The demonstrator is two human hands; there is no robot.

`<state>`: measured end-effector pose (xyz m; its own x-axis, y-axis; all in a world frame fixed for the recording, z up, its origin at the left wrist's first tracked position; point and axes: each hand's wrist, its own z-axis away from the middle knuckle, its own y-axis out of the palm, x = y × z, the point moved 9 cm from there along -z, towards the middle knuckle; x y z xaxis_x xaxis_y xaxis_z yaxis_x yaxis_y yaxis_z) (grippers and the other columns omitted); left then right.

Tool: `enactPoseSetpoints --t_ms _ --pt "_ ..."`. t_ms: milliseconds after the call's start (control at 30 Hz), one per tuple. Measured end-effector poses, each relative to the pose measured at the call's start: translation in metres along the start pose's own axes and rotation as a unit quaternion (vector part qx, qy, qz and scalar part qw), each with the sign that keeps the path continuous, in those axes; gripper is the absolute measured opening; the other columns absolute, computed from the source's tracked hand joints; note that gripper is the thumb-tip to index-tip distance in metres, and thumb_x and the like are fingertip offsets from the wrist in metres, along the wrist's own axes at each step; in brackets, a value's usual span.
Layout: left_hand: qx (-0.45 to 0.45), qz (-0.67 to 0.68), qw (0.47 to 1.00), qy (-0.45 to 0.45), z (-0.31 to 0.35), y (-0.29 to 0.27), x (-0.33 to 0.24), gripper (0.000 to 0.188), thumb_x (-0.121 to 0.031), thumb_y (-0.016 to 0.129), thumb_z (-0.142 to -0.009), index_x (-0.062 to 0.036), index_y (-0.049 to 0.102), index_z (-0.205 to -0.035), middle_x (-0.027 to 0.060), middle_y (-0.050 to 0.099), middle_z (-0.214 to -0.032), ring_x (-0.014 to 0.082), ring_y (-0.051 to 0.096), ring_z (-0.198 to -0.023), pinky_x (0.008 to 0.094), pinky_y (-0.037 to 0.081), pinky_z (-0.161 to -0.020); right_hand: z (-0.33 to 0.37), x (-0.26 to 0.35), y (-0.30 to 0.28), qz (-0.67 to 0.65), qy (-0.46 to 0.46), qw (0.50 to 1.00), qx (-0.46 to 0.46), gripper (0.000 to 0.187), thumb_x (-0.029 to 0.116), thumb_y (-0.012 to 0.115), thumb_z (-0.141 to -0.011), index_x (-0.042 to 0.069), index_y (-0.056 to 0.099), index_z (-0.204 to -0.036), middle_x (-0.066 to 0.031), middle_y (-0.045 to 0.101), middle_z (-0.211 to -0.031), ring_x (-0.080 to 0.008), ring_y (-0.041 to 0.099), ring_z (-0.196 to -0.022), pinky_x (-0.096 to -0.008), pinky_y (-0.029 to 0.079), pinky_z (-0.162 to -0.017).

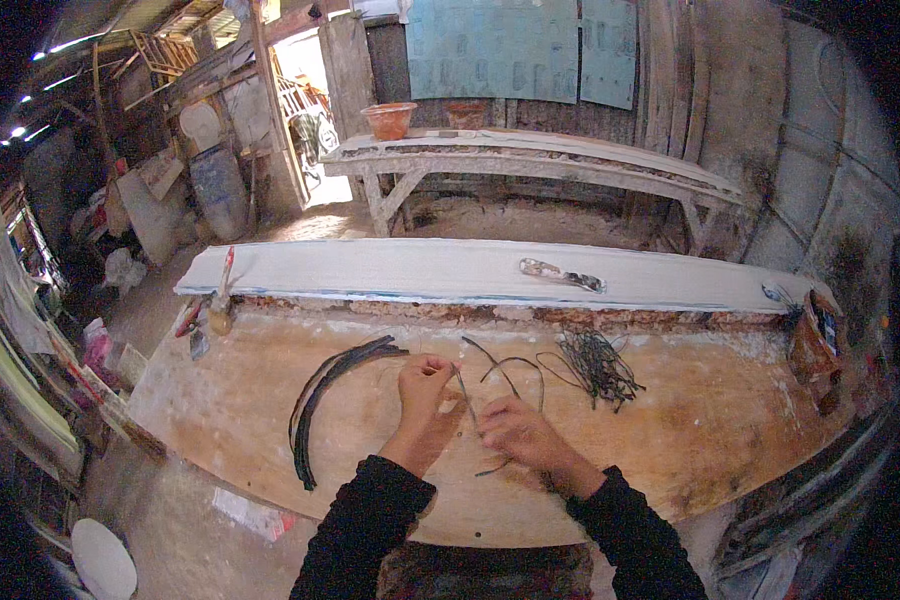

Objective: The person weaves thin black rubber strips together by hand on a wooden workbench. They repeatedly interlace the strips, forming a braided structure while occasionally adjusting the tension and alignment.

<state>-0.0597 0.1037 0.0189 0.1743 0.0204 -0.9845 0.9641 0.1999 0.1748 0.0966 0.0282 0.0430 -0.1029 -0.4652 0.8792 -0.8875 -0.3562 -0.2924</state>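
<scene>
Over the middle of a wooden board (240,400), my left hand (425,392) pinches the upper end of a thin dark strip (464,388) between thumb and fingertips. Lower down, the fingers of my right hand (520,430) are closed around the same strip. A curved bundle of long dark strips (315,405) lies to the left of my hands. Just beyond my right hand rest a few loose dark strips (497,362), one bent into an arc. Farther right is a tangled pile of shorter dark strips (598,370).
Behind the board runs a long white slab (390,270) with a scraper-like tool (562,274) on it. Brushes (222,300) sit at its left end, a brown container (818,345) at its right. A bench (530,150) holding an orange basin (389,121) stands farther back.
</scene>
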Motion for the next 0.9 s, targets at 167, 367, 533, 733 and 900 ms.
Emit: enactPoseSetpoints --t_ms 167,367,533,733,900 --pt "0.028 0.016 0.999 -0.030 0.012 0.013 0.003 0.005 -0.001 0.061 -0.078 -0.0014 0.058 -0.074 0.0037 0.056 -0.070 0.0097 0.052 -0.058 0.0229 0.044 -0.051 0.002 0.011 0.022 -0.163 0.088 0.982 0.045 0.018 0.009 0.067 -0.075 0.003 0.066 -0.092 -0.0085 0.056 -0.100 -0.0239 0.050 -0.105 -0.0350 0.038 -0.093" --pt "0.112 0.055 0.992 0.010 -0.001 0.024 0.030 0.005 0.000 0.063 -0.076 -0.0002 0.059 -0.074 0.0018 0.055 -0.071 0.0090 0.053 -0.065 0.0218 0.043 -0.058 0.004 0.008 0.011 -0.024 0.033 0.997 0.063 0.010 0.009 0.068 -0.074 0.003 0.067 -0.082 -0.0075 0.059 -0.086 -0.0204 0.053 -0.094 -0.0319 0.041 -0.084" --pt "0.158 0.006 0.987 0.030 -0.001 0.026 0.037 0.004 0.001 0.063 -0.075 -0.0007 0.060 -0.077 0.0024 0.056 -0.075 0.0099 0.054 -0.069 0.0223 0.043 -0.062 -0.001 0.022 -0.017 -0.001 0.103 0.994 -0.035 0.011 0.015 0.065 -0.076 0.005 0.063 -0.080 -0.0067 0.060 -0.083 -0.0217 0.056 -0.083 -0.0320 0.043 -0.076" --pt "0.368 0.007 0.930 -0.021 0.061 0.075 0.009 0.002 -0.003 0.061 -0.079 -0.0022 0.059 -0.079 0.0015 0.055 -0.083 0.0100 0.053 -0.079 0.0231 0.042 -0.070 0.014 -0.012 -0.097 0.178 0.084 0.925 -0.324 0.011 0.007 0.060 -0.076 0.005 0.062 -0.086 -0.0083 0.059 -0.084 -0.0227 0.056 -0.082 -0.0309 0.043 -0.076" --pt "0.502 -0.037 0.864 -0.013 0.102 0.101 0.004 0.003 -0.007 0.060 -0.082 -0.0044 0.059 -0.083 -0.0014 0.053 -0.084 0.0084 0.051 -0.081 0.0232 0.041 -0.074 0.014 -0.023 -0.101 0.212 0.050 0.912 -0.347 0.013 0.002 0.053 -0.082 0.003 0.063 -0.090 -0.0070 0.054 -0.081 -0.0176 0.052 -0.077 -0.0267 0.041 -0.070"
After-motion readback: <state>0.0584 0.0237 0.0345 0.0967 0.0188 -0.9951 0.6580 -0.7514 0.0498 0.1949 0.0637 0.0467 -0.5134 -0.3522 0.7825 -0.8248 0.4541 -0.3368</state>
